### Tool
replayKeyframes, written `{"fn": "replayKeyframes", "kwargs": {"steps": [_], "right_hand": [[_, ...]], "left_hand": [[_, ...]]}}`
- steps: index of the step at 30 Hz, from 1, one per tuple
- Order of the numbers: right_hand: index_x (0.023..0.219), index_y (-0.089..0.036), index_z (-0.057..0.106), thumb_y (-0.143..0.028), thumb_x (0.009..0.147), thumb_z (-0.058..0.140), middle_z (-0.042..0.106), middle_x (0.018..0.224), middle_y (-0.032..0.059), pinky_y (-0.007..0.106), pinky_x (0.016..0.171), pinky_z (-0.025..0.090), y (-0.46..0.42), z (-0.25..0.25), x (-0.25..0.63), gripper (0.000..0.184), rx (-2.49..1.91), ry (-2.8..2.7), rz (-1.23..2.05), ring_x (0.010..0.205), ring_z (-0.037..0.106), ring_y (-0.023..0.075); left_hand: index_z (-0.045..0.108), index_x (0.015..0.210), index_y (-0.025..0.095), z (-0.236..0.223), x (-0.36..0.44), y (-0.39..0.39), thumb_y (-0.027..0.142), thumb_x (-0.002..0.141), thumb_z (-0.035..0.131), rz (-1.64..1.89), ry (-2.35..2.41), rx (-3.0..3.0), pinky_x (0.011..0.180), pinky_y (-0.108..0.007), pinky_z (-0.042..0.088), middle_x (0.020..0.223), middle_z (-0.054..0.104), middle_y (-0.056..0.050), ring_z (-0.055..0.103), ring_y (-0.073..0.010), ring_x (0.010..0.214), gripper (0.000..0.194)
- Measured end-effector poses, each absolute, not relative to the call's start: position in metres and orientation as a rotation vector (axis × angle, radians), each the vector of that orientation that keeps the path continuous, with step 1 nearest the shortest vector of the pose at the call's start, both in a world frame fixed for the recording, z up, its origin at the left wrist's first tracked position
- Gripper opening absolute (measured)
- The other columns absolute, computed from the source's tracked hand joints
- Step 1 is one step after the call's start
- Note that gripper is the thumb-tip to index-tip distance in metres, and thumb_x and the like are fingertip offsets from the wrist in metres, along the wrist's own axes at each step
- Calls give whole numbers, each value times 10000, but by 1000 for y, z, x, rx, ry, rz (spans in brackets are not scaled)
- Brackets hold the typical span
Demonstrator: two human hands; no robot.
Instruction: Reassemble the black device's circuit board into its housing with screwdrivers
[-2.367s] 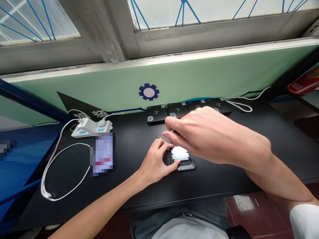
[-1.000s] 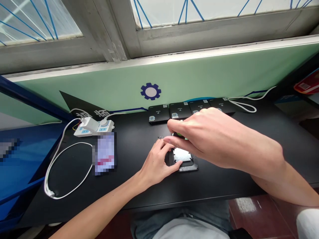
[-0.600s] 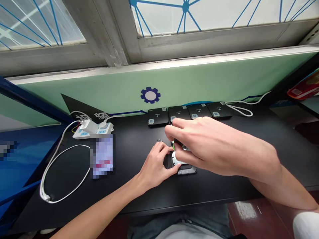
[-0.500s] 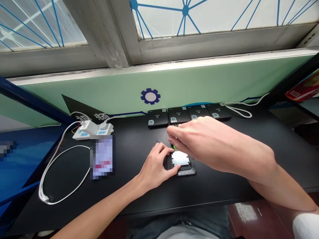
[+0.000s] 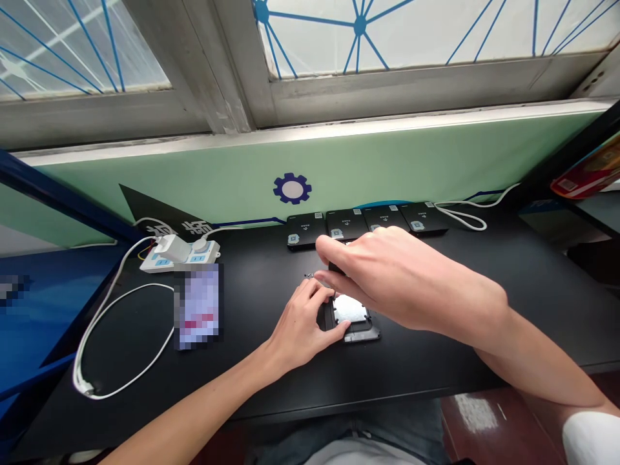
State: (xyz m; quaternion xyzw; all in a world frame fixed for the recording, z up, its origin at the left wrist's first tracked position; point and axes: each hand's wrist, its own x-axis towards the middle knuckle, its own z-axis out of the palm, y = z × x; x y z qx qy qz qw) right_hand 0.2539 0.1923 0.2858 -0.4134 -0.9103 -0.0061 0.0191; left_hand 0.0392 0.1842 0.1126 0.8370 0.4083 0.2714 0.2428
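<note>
An opened black device case (image 5: pixel 362 335) with a silver-white plate (image 5: pixel 349 309) inside lies flat on the dark desk. My left hand (image 5: pixel 307 316) steadies it, thumb on the near side and fingers at the far left edge. Above its far end, my right hand (image 5: pixel 375 265) is closed around a dark screwdriver-like tool (image 5: pixel 334 267). Most of that tool is hidden by the hand, including its tip. Tiny screws (image 5: pixel 309 276) seem to lie just beyond my left fingers.
Several closed black devices (image 5: pixel 305 231) stand in a row along the green wall panel. To the left are a white power strip (image 5: pixel 181 255), a blurred purple packet (image 5: pixel 201 307) and a looped white cable (image 5: pixel 87 387). Another white cable (image 5: pixel 467 216) lies at the back right.
My right hand has shifted slightly left and its grip has turned; the green part of the tool no longer shows. My left hand and the opened device stay in place.
</note>
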Motion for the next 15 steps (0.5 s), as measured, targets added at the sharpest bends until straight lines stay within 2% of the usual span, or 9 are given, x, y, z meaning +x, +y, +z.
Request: {"fn": "replayKeyframes", "kwargs": {"steps": [5,9,12,15], "right_hand": [[1038,-231,548,-263,1156,514,658,860,4,372,624,260,190,289,259,127,-1206,-2840,78,647,463,205],[971,-237,553,-346,1197,529,600,746,-34,371,596,237,191,287,259,252,-1165,-2847,113,579,403,188],[978,-227,578,-405,1208,516,517,663,-54,364,578,218,192,284,255,297,-1236,-2812,31,535,355,190],[999,-218,585,-406,1220,461,574,778,-9,362,599,239,191,283,255,316,-1252,-2789,-43,599,434,199]], "left_hand": [[730,1215,243,115,40,184,304,912,896,739,1105,2259,951,-495,654,1231,732,-98,710,-335,1154,350],[726,1023,241,113,40,183,353,901,913,714,1151,2272,906,-489,653,1090,736,-78,720,-325,1045,250],[731,1114,244,111,40,184,341,878,936,732,1156,2271,929,-488,657,1161,749,-84,724,-328,1075,327],[717,1192,235,111,40,184,324,864,949,766,1142,2279,960,-497,650,1213,741,-92,718,-332,1111,411]]}}
